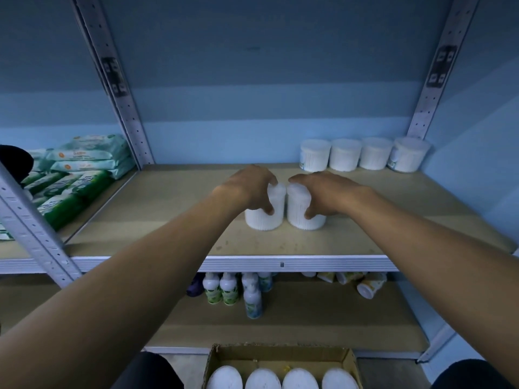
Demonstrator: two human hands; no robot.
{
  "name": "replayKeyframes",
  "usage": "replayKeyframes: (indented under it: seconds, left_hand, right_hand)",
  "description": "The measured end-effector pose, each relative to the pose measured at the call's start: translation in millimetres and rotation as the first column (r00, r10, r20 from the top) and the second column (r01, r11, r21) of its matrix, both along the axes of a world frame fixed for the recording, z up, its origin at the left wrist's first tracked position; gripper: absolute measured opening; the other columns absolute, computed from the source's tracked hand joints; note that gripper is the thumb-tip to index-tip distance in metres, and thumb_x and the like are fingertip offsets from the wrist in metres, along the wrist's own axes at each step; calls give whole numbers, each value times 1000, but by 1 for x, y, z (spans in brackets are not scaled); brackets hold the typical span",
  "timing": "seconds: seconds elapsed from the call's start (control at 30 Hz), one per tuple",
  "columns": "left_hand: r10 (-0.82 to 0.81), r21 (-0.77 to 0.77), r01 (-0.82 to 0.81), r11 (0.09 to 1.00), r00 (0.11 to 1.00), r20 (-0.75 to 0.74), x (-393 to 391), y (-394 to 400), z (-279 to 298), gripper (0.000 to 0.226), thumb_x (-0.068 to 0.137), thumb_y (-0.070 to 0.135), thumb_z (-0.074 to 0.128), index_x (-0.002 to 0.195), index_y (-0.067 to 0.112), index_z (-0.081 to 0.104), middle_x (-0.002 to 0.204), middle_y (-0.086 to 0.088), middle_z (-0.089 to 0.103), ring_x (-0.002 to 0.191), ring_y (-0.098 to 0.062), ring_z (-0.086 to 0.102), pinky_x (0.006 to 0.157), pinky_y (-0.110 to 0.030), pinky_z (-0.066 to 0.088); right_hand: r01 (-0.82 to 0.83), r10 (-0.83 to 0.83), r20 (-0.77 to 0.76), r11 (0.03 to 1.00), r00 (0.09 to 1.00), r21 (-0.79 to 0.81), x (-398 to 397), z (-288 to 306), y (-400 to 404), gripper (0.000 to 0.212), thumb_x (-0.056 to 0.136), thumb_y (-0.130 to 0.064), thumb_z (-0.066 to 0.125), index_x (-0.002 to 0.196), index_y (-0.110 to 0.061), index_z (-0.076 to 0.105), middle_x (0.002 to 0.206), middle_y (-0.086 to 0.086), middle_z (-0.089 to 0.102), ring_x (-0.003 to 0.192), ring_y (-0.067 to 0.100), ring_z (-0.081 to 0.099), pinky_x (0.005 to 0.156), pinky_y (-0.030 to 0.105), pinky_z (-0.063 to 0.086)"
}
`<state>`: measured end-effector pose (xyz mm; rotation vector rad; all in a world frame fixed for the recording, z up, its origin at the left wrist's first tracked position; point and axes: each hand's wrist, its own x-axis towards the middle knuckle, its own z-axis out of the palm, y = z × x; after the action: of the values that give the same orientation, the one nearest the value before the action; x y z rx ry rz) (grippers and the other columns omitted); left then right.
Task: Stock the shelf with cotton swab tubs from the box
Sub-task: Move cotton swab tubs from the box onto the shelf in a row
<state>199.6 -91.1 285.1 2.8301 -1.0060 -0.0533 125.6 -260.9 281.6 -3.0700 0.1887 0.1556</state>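
Here your left hand [247, 189] grips one tub [264, 211] and your right hand [323, 196] grips another [304, 213], fingers curled over the lids, both tubs standing side by side on the shelf [393, 209]. Your hands hide the tops. Four more tubs [362, 154] line the back. The box [280, 357] below is cut off by the frame edge.

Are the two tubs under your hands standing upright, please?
Upright: both tubs stand base-down on the shelf, sides vertical.
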Motion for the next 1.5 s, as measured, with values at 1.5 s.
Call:
replayKeyframes:
  seconds: [1.5]
  left_hand:
    - [105,-119,-98,988,993,61,222,-68,-23,68,76,39,82,138,28,55,147,1,47,131,-23,46,103,-36,41]
  right_hand:
    - [0,10,77,991,997,-130,229,-19,-58,84,84,-34,79,152,-20,31,145,14,49,125,34,51,98,46,49]
